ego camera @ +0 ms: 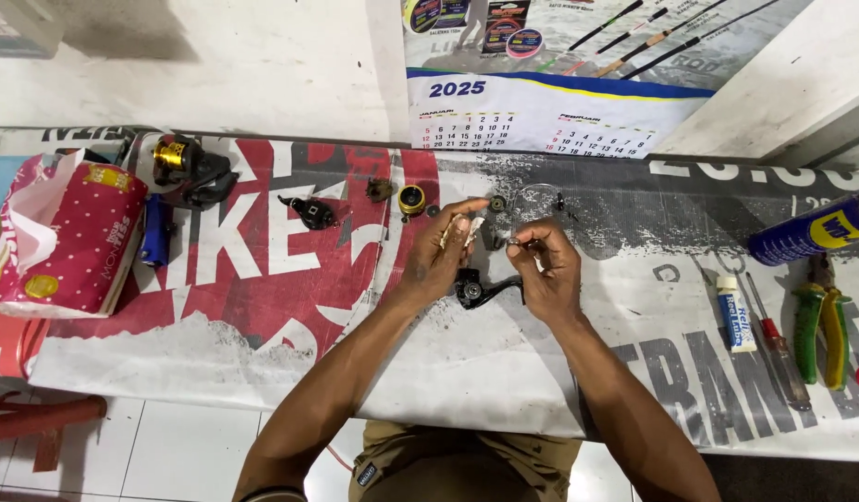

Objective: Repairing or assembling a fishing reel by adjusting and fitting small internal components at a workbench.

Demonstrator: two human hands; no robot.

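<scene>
My left hand [443, 251] holds a crumpled bit of whitish tissue [465, 230] and pinches a small round dark part [496, 203] at its fingertips. My right hand [545, 270] is closed on a small shiny metal piece [515, 242] close beside it. A black reel body with a crank arm [480, 290] lies on the printed banner [290, 307] just under both hands. Further left on the banner lie a gold ring-shaped part [412, 199], a small dark bracket [379, 190] and a black reel part [310, 213].
A fishing reel with a gold spool [183, 167] and a blue piece [156, 230] lie beside a red tissue pack [67, 237] at left. At right are a blue spray can [810, 230], a white tube [734, 311], a screwdriver [778, 339] and green-handled pliers [819, 333]. A calendar [541, 116] hangs behind.
</scene>
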